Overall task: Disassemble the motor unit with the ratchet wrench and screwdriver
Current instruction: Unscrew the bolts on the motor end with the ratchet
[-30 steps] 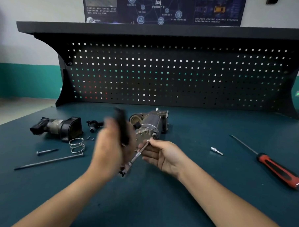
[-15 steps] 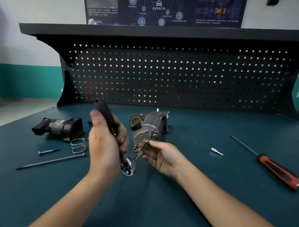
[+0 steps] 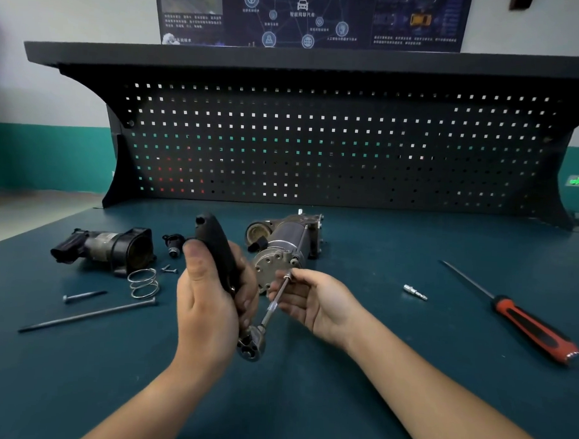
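Currently, the left hand is clamped around the black handle of the ratchet wrench, whose head sits lowest, at lower centre. The right hand pinches the extension bar, steering its tip toward the end plate of the motor unit, which lies on the bench just above centre. Whether the tip is fully seated cannot be told. A swing on a half-seated tip would likely slip and round the fastener. Neither hand restrains the motor unit, so torque may roll it. No tray or bin is in view. The long bolt, short bolt, spring and small screws lie loose at mid left, where a forearm could sweep them off. The removed housing behind them shows an open mouth, its contents indiscernible. The screwdriver lies at right.
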The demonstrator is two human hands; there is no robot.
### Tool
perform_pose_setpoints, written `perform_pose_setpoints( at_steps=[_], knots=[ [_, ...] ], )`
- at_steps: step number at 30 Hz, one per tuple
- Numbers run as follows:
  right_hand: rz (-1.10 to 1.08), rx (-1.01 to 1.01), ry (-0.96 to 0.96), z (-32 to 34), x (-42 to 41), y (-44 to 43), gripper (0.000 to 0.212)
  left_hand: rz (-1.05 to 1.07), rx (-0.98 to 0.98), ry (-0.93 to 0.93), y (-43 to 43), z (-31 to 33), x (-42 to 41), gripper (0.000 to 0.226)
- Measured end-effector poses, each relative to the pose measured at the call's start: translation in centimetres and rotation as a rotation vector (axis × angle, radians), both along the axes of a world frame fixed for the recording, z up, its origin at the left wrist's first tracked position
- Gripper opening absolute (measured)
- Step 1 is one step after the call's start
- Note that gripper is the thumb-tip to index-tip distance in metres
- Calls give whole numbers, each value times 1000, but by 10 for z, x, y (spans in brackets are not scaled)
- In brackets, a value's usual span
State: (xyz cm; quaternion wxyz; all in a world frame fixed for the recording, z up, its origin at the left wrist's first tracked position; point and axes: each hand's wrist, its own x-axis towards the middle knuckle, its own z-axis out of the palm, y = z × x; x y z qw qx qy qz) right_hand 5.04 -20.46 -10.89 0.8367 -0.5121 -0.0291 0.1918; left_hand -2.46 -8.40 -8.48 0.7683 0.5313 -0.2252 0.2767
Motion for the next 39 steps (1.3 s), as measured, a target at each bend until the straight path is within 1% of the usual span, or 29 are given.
perform_pose_setpoints(
  at_steps=[4,10,12,15,17,18,20,21,22,23,24,25,26,27,28,29,30,31,32,34,36,37,38,39],
  knots=[
    [0,-23,-27,0,0,1,27,72,92,-31,-4,-8,-2,57],
    [-38,-23,-37,0,1,2,25,76,73,-17,-7,-6,-3,59],
    [-45,-19,-33,-1,1,3,24,80,3,18,-7,1,0,57],
    [-41,-5,-35,0,2,3,24,59,-204,110,0,10,10,54],
    [-17,21,-33,2,2,2,28,21,-338,167,9,18,18,52],
    [-5,33,-33,2,2,2,30,3,-374,190,13,22,22,52],
    [-1,28,-47,2,3,2,31,-30,-349,194,18,25,26,53],
    [-7,10,-61,2,3,2,30,-42,-289,187,18,24,27,55],
    [-20,-8,-68,2,3,4,29,-44,-189,175,16,21,27,57],
    [-35,-22,-68,1,3,4,28,-46,-53,132,13,18,24,57],
    [-49,-40,-64,1,4,4,27,-20,134,30,9,14,19,53],
    [-60,-68,-62,1,4,4,24,19,408,-136,5,9,14,43],
    [-63,-107,-61,2,4,3,21,19,736,-289,-2,3,11,33],
    [-64,-148,-65,1,5,2,20,-33,1055,-397,-10,-6,8,31],
    [-73,-178,-61,2,5,0,20,-66,1328,-440,-16,-14,5,39],
    [-85,-199,-58,0,6,-1,21,-69,1521,-427,-21,-22,4,48],
    [-92,-211,-57,-1,5,-1,21,-46,1590,-403,-23,-28,7,54],
    [-91,-212,-64,-2,6,-2,22,-42,1534,-396,-24,-28,7,58],
    [-85,-188,-59,-3,5,-1,22,-59,1361,-377,-24,-27,6,61],
    [-47,-72,-26,-4,7,1,24,-98,880,-243,-20,-14,4,56],
    [-14,-1,-8,-6,7,3,27,4,357,-55,-13,-2,6,52],
    [-4,18,-7,-6,6,4,27,17,121,16,-10,4,8,54],
    [0,36,-7,-6,4,5,26,3,-70,57,-8,9,10,54],
    [-10,47,-6,-6,6,6,25,-14,-199,73,-6,12,12,55]
  ],
)
